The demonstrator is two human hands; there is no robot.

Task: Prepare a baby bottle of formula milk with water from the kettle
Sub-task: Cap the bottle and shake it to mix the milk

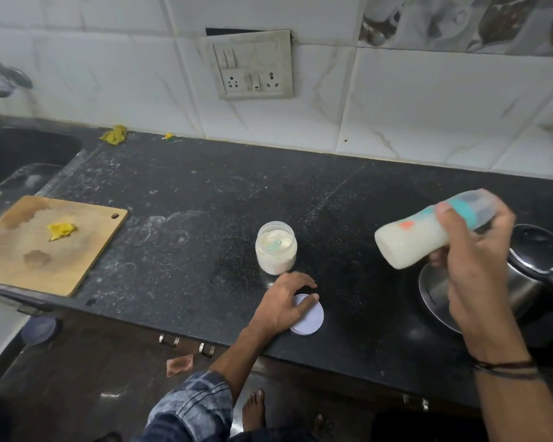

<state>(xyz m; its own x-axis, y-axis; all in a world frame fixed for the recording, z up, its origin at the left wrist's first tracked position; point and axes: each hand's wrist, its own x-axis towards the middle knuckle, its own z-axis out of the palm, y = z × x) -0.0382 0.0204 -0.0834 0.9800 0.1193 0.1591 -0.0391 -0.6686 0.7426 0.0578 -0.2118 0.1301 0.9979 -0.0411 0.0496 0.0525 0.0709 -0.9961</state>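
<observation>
Bottle (412, 242) is gripped by the right hand (473, 269) above the kettle (537, 247) (partly hidden, cut off at the frame edge), long axis tilted: base lower-left, blurred cap end upper-right. Left of the kettle, the lid (312, 319) is touched by the flat-fingered left hand (284, 301).

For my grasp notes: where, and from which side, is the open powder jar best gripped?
Wrap the left hand round the jar at its side wall, coming from the near side. It stands upright and lidless with powder inside, so a top grip would reach into the powder.
</observation>
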